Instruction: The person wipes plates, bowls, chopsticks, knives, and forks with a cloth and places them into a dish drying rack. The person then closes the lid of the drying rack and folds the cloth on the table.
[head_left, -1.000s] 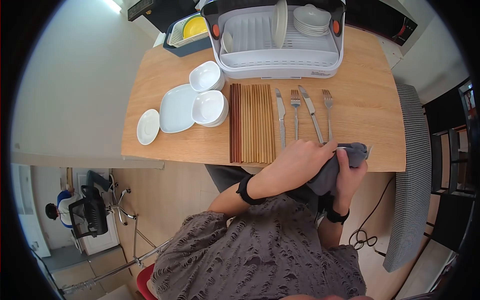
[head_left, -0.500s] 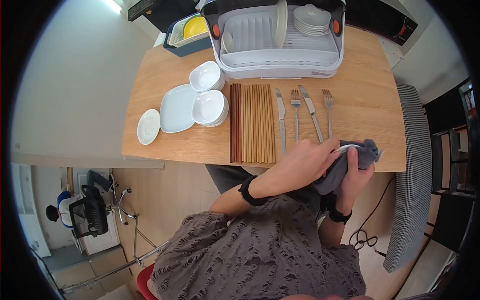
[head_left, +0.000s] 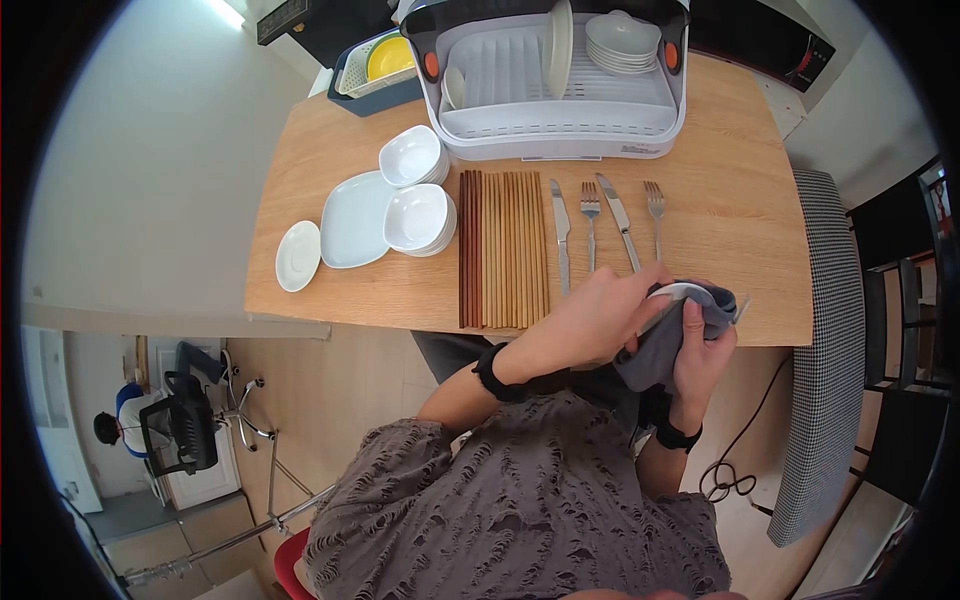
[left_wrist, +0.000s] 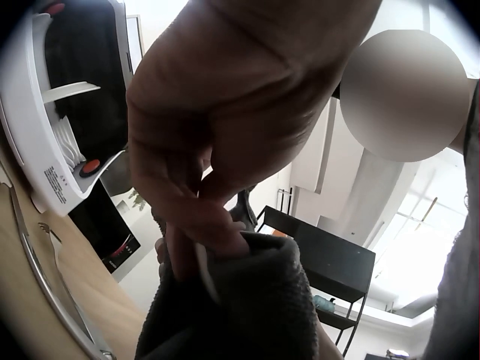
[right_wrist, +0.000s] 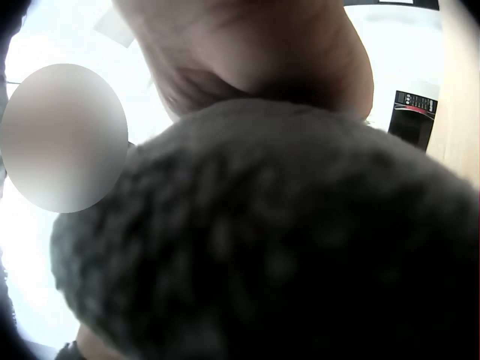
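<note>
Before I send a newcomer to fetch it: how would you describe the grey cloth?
On the wooden table, find the near right edge, below the knives and forks. The grey cloth is bunched between the left hand and right hand: the only soft, dark thing there.

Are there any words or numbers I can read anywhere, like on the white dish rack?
No text can be read in these pictures.
Dish rack: a small dark label on its front edge, too small to read; in the left wrist view it is blurred.
Black box in the right wrist view: a red and white mark, too blurred to read.
</note>
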